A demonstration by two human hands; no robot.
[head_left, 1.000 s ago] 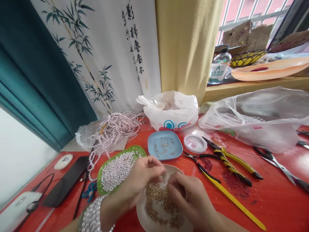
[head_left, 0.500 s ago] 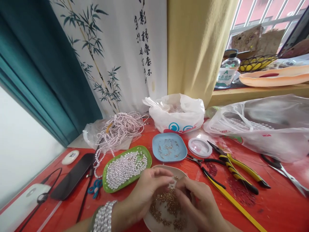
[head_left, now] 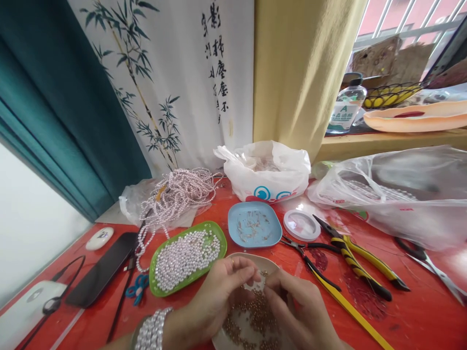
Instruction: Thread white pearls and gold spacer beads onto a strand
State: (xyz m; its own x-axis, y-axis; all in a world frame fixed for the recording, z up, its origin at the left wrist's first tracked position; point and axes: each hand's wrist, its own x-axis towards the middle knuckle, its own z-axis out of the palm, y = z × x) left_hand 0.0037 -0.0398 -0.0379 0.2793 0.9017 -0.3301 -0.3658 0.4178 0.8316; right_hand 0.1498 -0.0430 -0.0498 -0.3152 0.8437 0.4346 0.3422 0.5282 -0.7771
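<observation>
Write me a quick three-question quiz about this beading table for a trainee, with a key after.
1. True or false: a silvery beaded bracelet circles the wrist of the bare left hand.
2. What fills most of the green oblong plastic tray? A) steel scissors B) pale pearly round beads C) yellow-handled pliers
3. Fill in: the bare right hand is at a pale round plate of tiny beads coloured ____.

Key: 1 true; 2 B; 3 gold.
</observation>
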